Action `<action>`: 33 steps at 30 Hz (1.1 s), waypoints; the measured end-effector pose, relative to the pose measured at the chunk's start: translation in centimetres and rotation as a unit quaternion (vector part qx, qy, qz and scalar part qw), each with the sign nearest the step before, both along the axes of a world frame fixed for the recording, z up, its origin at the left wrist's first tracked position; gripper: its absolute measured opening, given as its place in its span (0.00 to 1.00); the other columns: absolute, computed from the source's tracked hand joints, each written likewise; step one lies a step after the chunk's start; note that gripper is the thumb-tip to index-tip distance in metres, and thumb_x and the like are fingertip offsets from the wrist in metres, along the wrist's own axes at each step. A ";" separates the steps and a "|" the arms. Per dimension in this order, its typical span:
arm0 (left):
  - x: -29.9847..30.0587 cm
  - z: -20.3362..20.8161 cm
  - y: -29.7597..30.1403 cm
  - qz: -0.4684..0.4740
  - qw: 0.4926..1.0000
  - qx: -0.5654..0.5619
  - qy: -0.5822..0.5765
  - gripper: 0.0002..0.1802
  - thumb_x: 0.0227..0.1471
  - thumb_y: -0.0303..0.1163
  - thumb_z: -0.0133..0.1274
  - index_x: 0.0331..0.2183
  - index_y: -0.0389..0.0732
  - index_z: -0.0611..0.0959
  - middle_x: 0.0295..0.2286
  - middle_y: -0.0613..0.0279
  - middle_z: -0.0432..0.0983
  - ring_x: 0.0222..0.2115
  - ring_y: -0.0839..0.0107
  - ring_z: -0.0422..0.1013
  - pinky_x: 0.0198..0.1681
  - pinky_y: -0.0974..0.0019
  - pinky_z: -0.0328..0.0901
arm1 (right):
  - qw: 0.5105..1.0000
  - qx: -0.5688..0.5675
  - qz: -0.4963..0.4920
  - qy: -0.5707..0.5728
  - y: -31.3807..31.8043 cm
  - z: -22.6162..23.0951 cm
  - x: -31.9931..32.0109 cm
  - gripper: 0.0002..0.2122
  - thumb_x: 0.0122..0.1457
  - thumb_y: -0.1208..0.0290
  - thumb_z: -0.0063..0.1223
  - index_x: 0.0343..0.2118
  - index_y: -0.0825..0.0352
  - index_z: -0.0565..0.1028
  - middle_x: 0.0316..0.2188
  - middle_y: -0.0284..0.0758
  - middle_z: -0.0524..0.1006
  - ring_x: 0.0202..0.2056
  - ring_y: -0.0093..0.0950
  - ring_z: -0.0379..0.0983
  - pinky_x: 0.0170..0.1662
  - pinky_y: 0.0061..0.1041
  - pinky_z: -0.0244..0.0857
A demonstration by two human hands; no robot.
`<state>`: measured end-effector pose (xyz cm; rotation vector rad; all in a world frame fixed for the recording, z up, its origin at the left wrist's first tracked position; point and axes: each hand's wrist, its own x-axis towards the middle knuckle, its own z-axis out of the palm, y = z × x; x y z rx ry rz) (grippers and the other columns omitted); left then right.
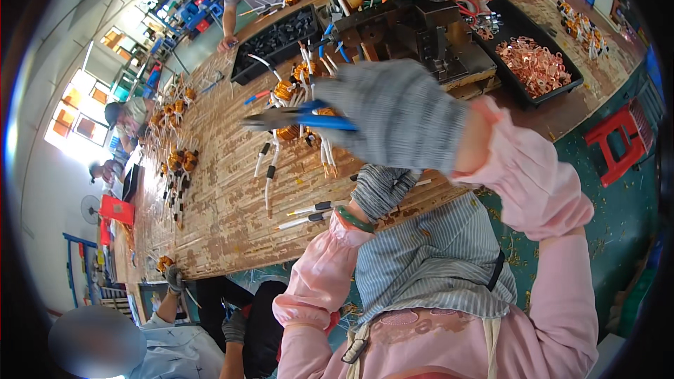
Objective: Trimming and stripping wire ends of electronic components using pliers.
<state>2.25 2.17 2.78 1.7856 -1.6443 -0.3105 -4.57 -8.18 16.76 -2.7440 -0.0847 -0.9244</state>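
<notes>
The right hand (404,116), in a grey knit glove, has its fingers closed around blue-handled pliers (324,122). The pliers point left, above the wooden workbench (225,203), in line with copper-wound toroidal coils (283,90); contact cannot be determined. The left hand (382,188), also gloved, is at the bench's near edge, fingers curled; its grip cannot be determined. Two white leads (302,221) lie just left of it. Far right: black tray (559,91) containing copper lugs (533,63).

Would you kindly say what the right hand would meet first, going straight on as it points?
Probably the copper-wound coil cluster at left, across the tabletop from the blue-handled pliers in the right hand; height is unclear, so the nearer coils might come first.
</notes>
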 end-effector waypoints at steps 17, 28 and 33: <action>1.8 -0.3 -0.5 -0.025 0.943 0.267 -0.194 0.25 0.42 0.47 0.51 0.39 0.41 0.74 0.34 0.52 0.73 0.37 0.55 0.69 0.41 0.55 0.62 | 0.977 0.069 -0.148 0.135 -5.3 -8.4 -9.7 0.13 0.52 0.60 0.49 0.33 0.66 0.70 0.24 0.41 0.71 0.26 0.37 0.70 0.30 0.33 0.64; 1.3 0.9 -2.0 0.035 0.937 0.311 -0.155 0.20 0.46 0.49 0.47 0.30 0.40 0.78 0.23 0.52 0.75 0.28 0.56 0.72 0.32 0.57 0.65 | 0.806 0.556 -0.204 0.023 -10.9 -13.5 -16.9 0.14 0.57 0.60 0.45 0.40 0.64 0.70 0.20 0.23 0.66 0.21 0.11 0.60 0.23 0.12 0.53; 0.6 2.3 -1.4 0.069 0.935 0.275 -0.213 0.22 0.47 0.51 0.46 0.29 0.40 0.79 0.23 0.51 0.75 0.26 0.56 0.72 0.31 0.57 0.65 | 0.781 0.593 -0.196 0.005 -9.2 -15.5 -16.4 0.15 0.57 0.59 0.45 0.41 0.64 0.70 0.20 0.23 0.67 0.20 0.11 0.59 0.22 0.11 0.52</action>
